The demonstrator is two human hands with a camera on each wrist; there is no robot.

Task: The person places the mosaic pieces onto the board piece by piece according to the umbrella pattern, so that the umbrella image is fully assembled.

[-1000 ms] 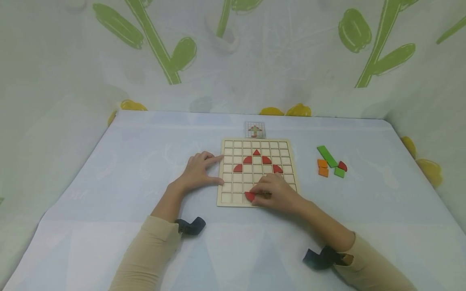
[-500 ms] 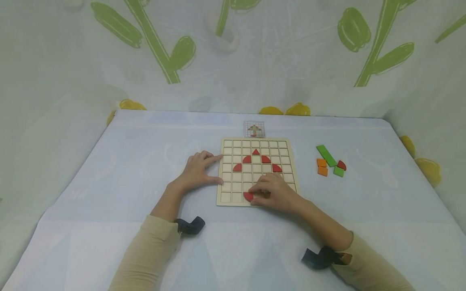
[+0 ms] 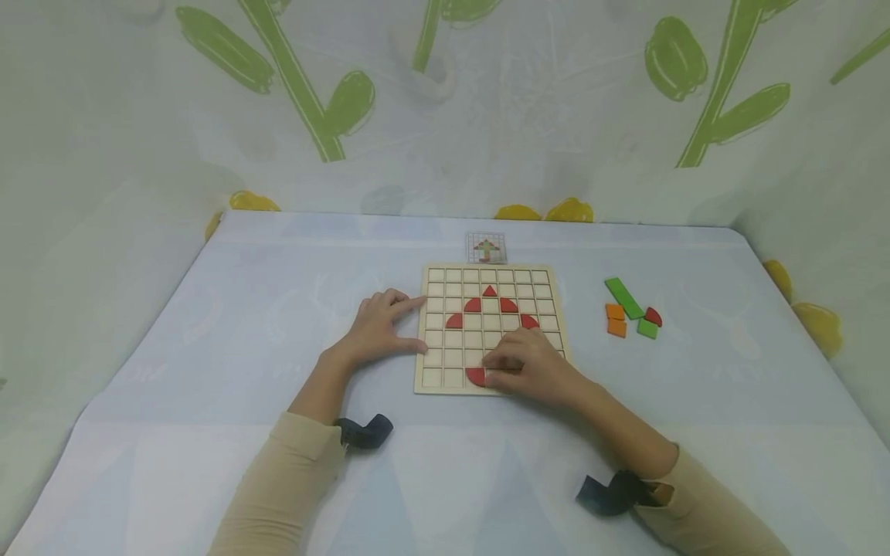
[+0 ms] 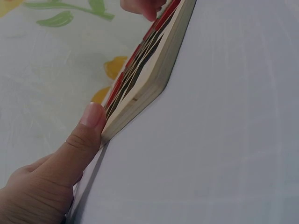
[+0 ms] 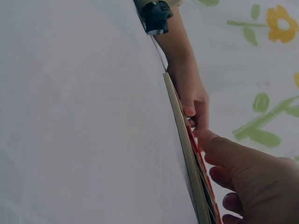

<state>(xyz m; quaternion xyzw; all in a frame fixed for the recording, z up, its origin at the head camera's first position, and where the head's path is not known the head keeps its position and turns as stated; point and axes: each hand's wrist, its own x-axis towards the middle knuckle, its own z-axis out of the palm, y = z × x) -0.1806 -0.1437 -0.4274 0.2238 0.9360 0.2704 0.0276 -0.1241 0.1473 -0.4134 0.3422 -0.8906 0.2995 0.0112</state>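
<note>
A wooden grid board (image 3: pixel 434 390) lies on the table with several red pieces in its upper and middle cells. My left hand (image 3: pixel 375 328) rests at its left edge, thumb and forefinger spread; in the left wrist view the left thumb (image 4: pixel 70 158) touches the board's side (image 4: pixel 140 100). Over the lower right part is my right hand (image 3: pixel 535 369), fingers loosely bent, thumb tip beside a red quarter-round piece (image 3: pixel 476 376) in the bottom row. The palm hides cells under it. In the right wrist view the right hand (image 5: pixel 257 179) is close above the board (image 5: pixel 182 140).
Behind the board stands or lies a small picture card (image 3: pixel 487 248). To the right are a long green strip (image 3: pixel 623 298), a green square (image 3: pixel 647 329), two orange squares (image 3: pixel 616 327) and a red quarter-round (image 3: pixel 653 316). A patterned cloth wall rises behind the table.
The right fingertips have come off the red bottom-row piece and moved slightly up and right, showing more of it. The left hand holds its place.
</note>
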